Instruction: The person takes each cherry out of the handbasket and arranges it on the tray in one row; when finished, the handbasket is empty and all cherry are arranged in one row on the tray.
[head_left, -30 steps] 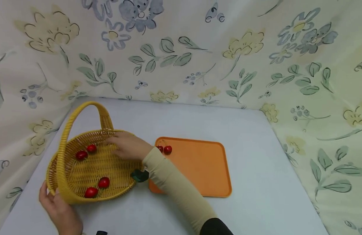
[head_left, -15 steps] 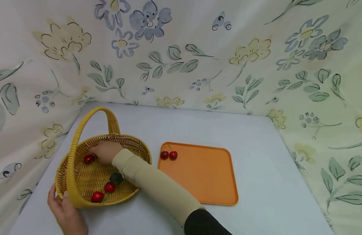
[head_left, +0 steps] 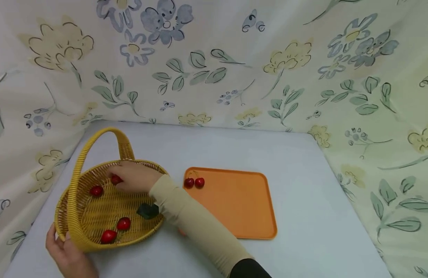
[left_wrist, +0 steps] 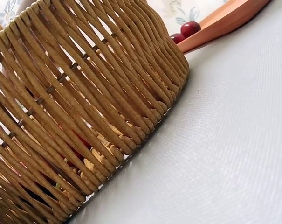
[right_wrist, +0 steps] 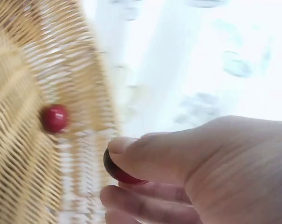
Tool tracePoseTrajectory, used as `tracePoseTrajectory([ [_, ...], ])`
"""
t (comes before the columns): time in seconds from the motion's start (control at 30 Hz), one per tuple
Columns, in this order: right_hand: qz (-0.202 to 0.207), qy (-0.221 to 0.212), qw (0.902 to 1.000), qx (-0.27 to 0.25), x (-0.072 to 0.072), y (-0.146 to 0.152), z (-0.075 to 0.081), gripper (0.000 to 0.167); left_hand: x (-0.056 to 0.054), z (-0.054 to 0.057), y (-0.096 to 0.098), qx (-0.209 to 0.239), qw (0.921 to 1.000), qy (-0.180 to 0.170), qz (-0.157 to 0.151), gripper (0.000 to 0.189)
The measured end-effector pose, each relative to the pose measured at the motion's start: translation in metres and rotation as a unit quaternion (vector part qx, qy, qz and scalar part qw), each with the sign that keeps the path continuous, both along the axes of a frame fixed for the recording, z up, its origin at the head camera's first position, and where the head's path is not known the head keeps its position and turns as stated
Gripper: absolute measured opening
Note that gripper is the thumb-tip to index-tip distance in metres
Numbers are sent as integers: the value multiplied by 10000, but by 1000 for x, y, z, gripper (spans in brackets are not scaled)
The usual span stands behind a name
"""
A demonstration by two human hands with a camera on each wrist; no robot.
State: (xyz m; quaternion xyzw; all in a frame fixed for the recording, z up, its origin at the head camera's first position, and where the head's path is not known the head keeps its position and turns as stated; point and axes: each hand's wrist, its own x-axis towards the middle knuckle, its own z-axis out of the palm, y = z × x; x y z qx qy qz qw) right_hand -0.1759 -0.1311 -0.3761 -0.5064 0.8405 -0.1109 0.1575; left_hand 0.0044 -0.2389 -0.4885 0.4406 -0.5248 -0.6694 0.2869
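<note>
Inside the yellow wicker basket [head_left: 157,165], my right hand [head_left: 135,177] pinches a small glossy red fruit [right_wrist: 124,173] between thumb and fingers, close to the basket's back wall. The fruit has a dark end in the right wrist view. Another red fruit [head_left: 96,190] lies left of this hand, and two more, a nearer one [head_left: 109,236] and one beside it [head_left: 123,224], lie at the front of the basket floor. My left hand [head_left: 71,256] grips the basket's front left edge below the handle. In the left wrist view, the basket's side hides that hand.
An orange tray [head_left: 234,204] lies right of the basket, partly behind my right sleeve. Two dark red cherries [head_left: 199,182] with joined stems sit in its back left corner. The basket's tall handle [head_left: 75,185] arches over its left part. Floral cloth surrounds the white table [head_left: 304,193].
My right hand reached left and back in the basket, took hold of a red fruit, and has drawn slightly right with it. My left hand stays at the basket's edge. The head view shifted.
</note>
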Motion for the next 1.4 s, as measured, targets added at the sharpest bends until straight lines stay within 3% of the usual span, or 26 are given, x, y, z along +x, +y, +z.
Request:
tracePoseTrajectory([
  [0.23, -346, 29, 9914, -1258, 6, 71, 24, 34, 0, 6, -9, -22, 9997, 80, 215, 41],
  [0.43, -942, -441, 9709, -2156, 14, 128, 18, 33, -1, 5, -10, 2, 9985, 438, 324, 40],
  [0.5, -1166, -444, 9655, -2286, 19, 147, 12, 32, 0, 5, -9, 54, 9987, 391, 324, 41],
  [0.73, -2160, -231, 9464, -2392, 31, 198, -12, 40, 1, 8, -6, 233, 9991, 197, 292, 43],
  [1.0, -2943, 100, 9313, -2143, 23, 232, -41, 33, -2, 6, -4, 199, 9995, 170, 148, 43],
  [1.23, -2970, 170, 9379, -1782, 15, 241, -61, 33, -4, 0, 0, 10, 9995, 326, 42, 41],
  [1.4, -2999, -188, 9359, -1840, 10, 240, -75, 31, -3, -1, 1, 47, 9990, 441, -20, 41],
])
